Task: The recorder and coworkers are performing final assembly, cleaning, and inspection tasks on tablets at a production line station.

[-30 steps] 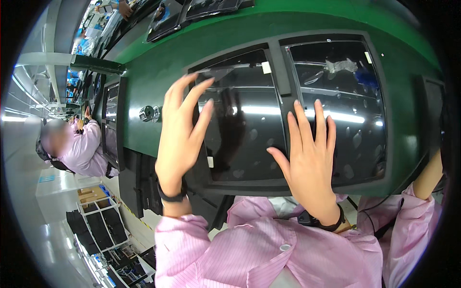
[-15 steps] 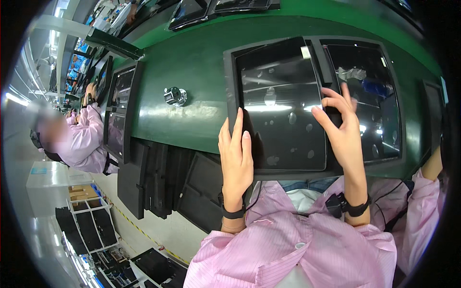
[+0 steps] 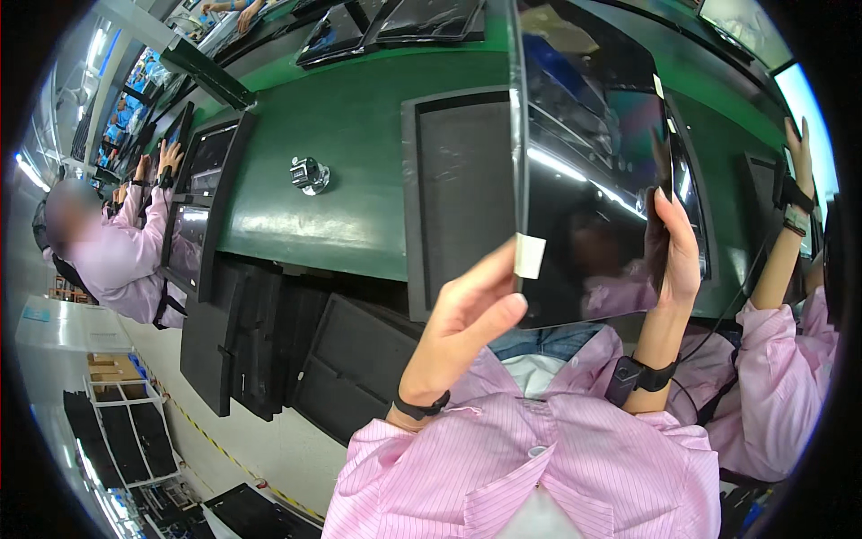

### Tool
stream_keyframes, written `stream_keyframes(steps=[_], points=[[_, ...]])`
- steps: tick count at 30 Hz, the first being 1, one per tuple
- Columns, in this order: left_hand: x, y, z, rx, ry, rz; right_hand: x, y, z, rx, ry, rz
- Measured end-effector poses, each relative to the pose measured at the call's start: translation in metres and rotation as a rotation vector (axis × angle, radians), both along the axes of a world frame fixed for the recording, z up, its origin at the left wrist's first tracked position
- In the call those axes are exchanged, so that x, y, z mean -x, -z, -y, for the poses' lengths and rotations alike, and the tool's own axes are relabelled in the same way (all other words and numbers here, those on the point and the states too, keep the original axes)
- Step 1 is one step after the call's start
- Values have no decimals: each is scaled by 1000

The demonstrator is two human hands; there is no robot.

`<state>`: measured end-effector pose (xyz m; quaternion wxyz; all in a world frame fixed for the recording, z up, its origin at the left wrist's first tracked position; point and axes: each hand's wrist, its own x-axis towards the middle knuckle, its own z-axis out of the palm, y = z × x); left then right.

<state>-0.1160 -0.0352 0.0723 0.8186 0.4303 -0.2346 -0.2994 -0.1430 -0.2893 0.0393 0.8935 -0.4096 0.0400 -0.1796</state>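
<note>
Both my hands hold a glossy black display panel (image 3: 584,216), raised above the tray and tilted, with a white label at its lower left corner. My left hand (image 3: 462,328) grips that corner, thumb in front and fingers behind. On the right edge is my right hand (image 3: 680,251), its thumb at the front and the other fingers mostly hidden behind the panel. Beneath lies a black two-part tray (image 3: 415,180), whose left compartment shows its bare dark base. A second glossy panel (image 3: 690,180) sits in the right part, largely covered by the raised one.
A small metal-and-black device (image 3: 310,175) stands on the green table (image 3: 350,117). More panels (image 3: 431,20) lie along the far side. Black trays (image 3: 359,350) are stacked below the table's near edge. Co-workers sit left and right; one's hand (image 3: 797,153) is at a bright screen.
The panel has come up out of the tray's left compartment and is now tilted in both hands. My left hand moved to its lower corner; my right hand closed on its right edge.
</note>
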Motion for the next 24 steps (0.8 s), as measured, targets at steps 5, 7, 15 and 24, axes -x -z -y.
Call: stream_keyframes(steps=[5, 7, 15, 24], points=[[3, -7, 34, -55, 111, -10, 7, 31, 29, -82, 42, 75], [5, -8, 45, 5, 153, -72, 10, 37, 34, -179, 45, 73], [-2, -1, 46, 78, 234, -169, 6, 33, 38, -61, 24, 50], [10, 13, 44, -27, 93, -252, 21, 42, 31, -110, 49, -250]])
